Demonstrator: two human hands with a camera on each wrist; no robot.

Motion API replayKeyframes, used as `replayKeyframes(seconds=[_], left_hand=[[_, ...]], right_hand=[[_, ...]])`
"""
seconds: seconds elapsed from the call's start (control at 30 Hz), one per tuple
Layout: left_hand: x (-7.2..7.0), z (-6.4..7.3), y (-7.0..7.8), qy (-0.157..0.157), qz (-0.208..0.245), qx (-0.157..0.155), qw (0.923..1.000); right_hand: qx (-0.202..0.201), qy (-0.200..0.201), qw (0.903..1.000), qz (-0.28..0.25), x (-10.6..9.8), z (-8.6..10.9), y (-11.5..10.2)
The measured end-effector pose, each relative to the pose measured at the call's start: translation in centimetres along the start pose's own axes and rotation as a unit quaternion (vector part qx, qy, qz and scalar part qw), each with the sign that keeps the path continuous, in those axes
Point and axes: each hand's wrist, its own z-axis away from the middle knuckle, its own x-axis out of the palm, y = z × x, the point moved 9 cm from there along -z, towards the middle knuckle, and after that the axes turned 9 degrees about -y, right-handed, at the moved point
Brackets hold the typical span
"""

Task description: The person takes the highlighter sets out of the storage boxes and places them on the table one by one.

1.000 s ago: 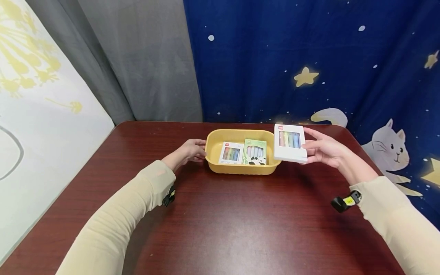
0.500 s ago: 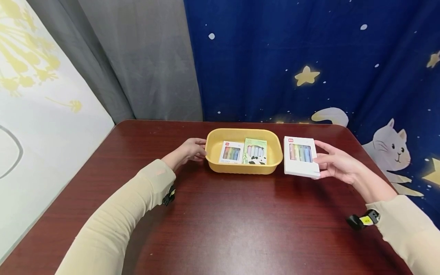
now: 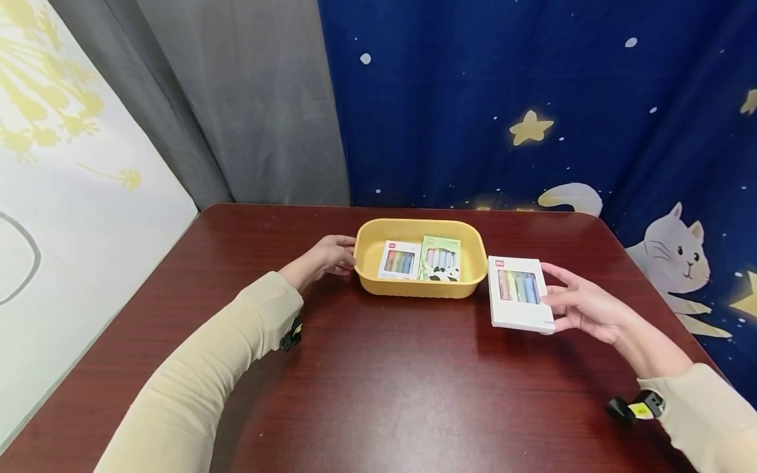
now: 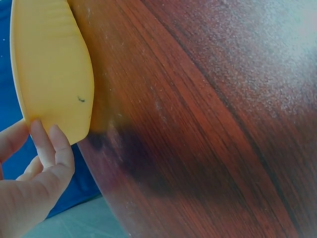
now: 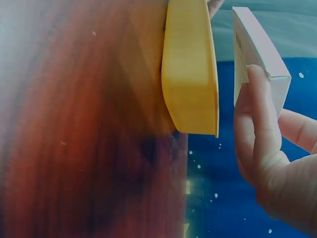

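While the person's pale sleeves (image 3: pixel 207 368) reach over the dark red table (image 3: pixel 384 394), a black clip (image 3: pixel 641 408) with a yellow label sits by the right cuff. The right hand (image 3: pixel 582 309) pinches a white box (image 3: pixel 517 314) by its right edge, fingers on both faces; seen from the wrist, it is clear of the wood. Coloured sticks show through its window. It hangs just beside a yellow tray (image 3: pixel 422 289), off the right end and slightly toward the person.

The left hand (image 3: pixel 327 256) rests loosely bent fingertips against the tray's left end. The tray's right wall stands between the held box and two lying inside, a white pack (image 3: pixel 399 260) and, right of it, a green panda pack (image 3: pixel 441 259). Farther back hang a grey curtain (image 3: pixel 266 98) and a starry blue one (image 3: pixel 443 98).

A second ago the held box overlapped the tray's right end; now it is nearer the person, while the tray keeps its place.
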Motion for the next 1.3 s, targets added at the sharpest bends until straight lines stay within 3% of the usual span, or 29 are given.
replayKeyframes(seconds=[0.23, 0.7, 1.3], left_hand=[[0.0, -0.1, -0.1, -0.001, 0.004, -0.001, 1.0], [-0.1, -0.1, 0.1, 0.003, -0.008, -0.002, 1.0], [-0.1, -0.3, -0.1, 0.004, -0.003, -0.006, 1.0]], right_hand=[[-0.001, -0.054, 0.9984, -0.016, 0.8, 0.5, 1.7], [0.011, -0.086, 0.996, -0.019, 2.3, 0.7, 4.1], [0.037, -0.037, 0.9985, 0.014, 3.0, -0.9, 7.0]])
